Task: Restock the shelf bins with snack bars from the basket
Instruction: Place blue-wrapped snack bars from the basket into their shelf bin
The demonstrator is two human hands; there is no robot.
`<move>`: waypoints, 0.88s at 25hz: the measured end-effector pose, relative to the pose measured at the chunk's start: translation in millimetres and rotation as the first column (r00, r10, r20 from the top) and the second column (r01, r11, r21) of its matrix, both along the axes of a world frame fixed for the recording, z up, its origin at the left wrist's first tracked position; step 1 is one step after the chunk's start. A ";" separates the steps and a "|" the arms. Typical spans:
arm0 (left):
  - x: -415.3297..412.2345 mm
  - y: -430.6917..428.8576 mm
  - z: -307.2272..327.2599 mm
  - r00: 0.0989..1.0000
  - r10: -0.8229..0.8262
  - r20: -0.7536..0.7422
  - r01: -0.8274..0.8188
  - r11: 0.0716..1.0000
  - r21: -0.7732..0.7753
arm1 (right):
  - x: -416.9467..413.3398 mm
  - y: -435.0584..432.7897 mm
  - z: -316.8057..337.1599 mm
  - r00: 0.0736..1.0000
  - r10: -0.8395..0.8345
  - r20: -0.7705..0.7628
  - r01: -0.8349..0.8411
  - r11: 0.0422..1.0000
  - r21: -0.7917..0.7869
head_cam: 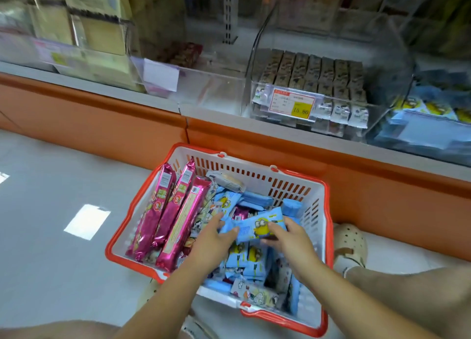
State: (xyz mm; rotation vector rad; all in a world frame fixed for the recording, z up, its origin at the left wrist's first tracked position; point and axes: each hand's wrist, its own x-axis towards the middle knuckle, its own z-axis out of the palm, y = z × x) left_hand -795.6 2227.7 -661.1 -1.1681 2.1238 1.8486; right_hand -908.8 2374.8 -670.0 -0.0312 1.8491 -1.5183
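A white basket with a red rim sits on the floor below the shelf. It holds long pink snack packs on its left and several blue snack bars on its right. Both my hands are inside it. My left hand and my right hand hold a bundle of blue snack bars with a yellow cartoon figure between them, fingers curled round its ends. Above, clear shelf bins stand in a row: an almost bare one, one with brown bars, one with blue bars.
An orange kick panel runs under the shelf edge. A price tag hangs on the brown-bar bin. My knees frame the basket; a foot in a beige clog stands to its right. Grey floor spreads left.
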 end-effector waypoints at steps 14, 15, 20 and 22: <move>-71.0 24.2 103.7 0.893 0.000 -0.451 0.066 0.989 0.130 | -72.8 70.8 142.7 0.935 0.232 -0.268 -0.251 0.967 -0.040; -85.2 26.2 119.9 0.865 -0.037 -0.500 0.087 0.993 0.077 | -86.0 76.9 160.8 0.891 0.324 -0.317 -0.334 0.942 0.024; -181.6 55.7 202.6 0.636 -0.283 -0.718 0.110 0.954 -0.278 | -166.4 124.7 249.3 0.768 0.295 -0.568 -0.299 0.950 0.089; -222.7 68.8 222.1 0.600 -0.439 -0.668 -0.028 0.824 -0.566 | -211.7 145.4 265.3 0.809 -0.032 -0.587 -0.063 0.988 -0.141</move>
